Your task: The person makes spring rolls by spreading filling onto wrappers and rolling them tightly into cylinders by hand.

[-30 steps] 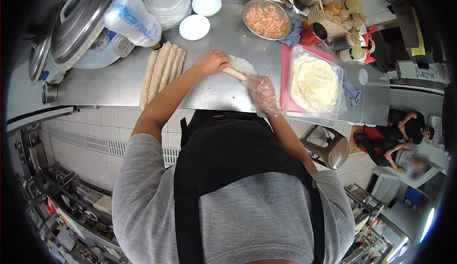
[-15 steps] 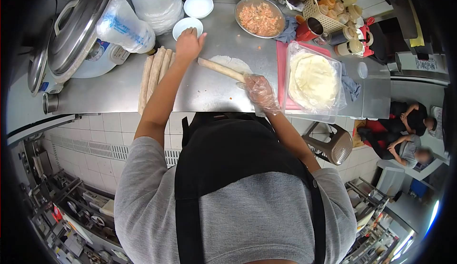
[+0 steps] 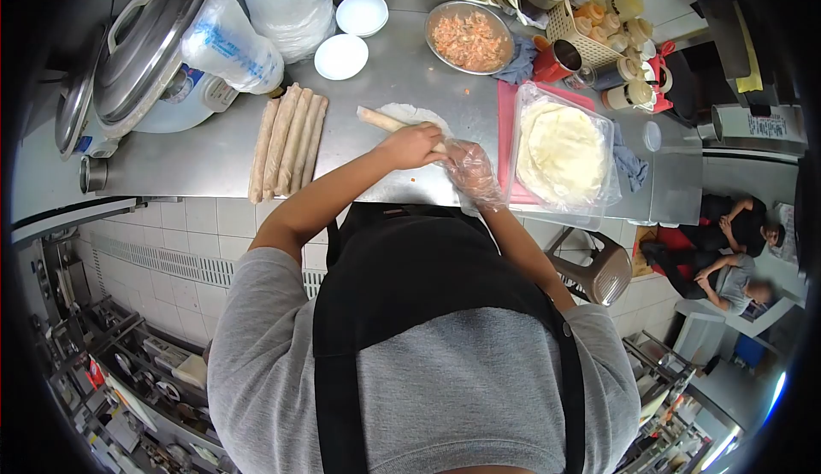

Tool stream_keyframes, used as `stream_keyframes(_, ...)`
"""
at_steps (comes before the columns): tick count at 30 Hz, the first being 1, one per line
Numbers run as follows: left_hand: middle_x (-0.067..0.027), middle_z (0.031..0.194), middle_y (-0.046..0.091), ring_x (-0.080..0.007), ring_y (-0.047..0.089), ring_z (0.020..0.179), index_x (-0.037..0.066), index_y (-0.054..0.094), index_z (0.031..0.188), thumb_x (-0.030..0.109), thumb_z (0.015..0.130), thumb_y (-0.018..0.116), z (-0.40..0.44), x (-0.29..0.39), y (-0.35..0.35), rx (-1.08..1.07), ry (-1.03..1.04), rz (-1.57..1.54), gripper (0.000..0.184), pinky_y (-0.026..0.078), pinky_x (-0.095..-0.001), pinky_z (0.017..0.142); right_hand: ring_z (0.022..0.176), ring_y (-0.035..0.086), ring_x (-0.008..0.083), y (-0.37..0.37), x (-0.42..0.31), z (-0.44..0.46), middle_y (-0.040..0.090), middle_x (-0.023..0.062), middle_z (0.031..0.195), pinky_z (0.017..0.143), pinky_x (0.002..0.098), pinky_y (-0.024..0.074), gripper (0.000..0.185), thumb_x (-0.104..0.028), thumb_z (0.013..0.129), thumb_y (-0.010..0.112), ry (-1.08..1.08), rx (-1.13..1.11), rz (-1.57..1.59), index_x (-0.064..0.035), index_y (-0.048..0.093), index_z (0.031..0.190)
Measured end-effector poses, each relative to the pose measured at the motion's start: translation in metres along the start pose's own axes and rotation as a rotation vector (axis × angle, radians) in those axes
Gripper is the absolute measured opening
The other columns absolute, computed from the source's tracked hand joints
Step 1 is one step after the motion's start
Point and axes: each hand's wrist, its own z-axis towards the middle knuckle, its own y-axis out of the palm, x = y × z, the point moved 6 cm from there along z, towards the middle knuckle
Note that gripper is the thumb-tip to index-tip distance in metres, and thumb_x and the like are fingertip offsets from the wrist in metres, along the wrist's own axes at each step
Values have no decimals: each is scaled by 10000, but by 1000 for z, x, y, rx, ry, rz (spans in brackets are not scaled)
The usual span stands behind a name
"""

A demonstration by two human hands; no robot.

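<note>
A long, partly wrapped spring roll [image 3: 379, 118] lies slantwise on its thin round wrapper [image 3: 421, 113] on the steel counter. My bare left hand [image 3: 415, 147] rests over the middle of the roll with its fingers curled onto it. At the roll's right end is my right hand [image 3: 470, 170], in a clear plastic glove, its fingers closed around that end. The fingertips of both hands are partly hidden. Left of my forearm, several finished rolls [image 3: 291, 142] lie side by side. Two small white bowls stand beyond, the nearer bowl [image 3: 341, 57] holding something pale.
A metal bowl [image 3: 434, 43] of shredded orange filling stands at the back. To the right, a clear plastic tray [image 3: 516, 185] with stacked wrappers [image 3: 560, 151] sits on a pink board [image 3: 505, 111]. Large lidded pots [image 3: 158, 55] crowd the left; two people sit far right.
My left hand has come back from the nearer white bowl and down onto the spring roll. My right hand has stayed at the roll's right end.
</note>
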Motion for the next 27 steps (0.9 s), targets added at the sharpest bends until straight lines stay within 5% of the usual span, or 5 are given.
stream_keyframes(7,-218,1239,610,-349,551,1205,-63,638,1112,460,919,588,-20,-34,-8,-1,-160,277,560,431,-417,1044,927,606,381,-4,1,-5,651,181,1026,831,472,494,409,-180,822,700,35,-25,24,-25,609,1190)
stream_keyframes(13,-235,1396,512,-336,471,1330,-70,547,1294,486,922,574,4,6,36,-126,162,148,669,371,-407,1120,957,603,376,1,7,-13,644,188,1050,854,465,495,396,-193,844,686,-37,54,10,-12,612,1188)
stream_keyframes(16,-237,1460,443,-330,422,1373,-62,464,1382,524,946,513,-3,-24,14,-147,-77,385,732,308,-427,1161,972,601,371,2,8,-15,637,184,1081,869,463,495,394,-184,843,686,50,-17,-36,-16,611,1192)
stream_keyframes(23,-236,1417,493,-335,448,1352,-83,497,1339,526,945,513,1,18,20,-198,22,172,726,328,-422,1146,961,601,360,7,16,-19,641,169,1058,852,450,504,356,-157,843,686,-9,16,-24,-35,623,1171)
stream_keyframes(27,-247,1340,553,-356,507,1284,-81,554,1279,575,933,493,-23,-42,-11,-57,-430,417,745,345,-429,1127,942,603,360,5,12,-18,645,164,1042,835,450,508,319,-175,848,683,-2,55,-19,-39,631,1132)
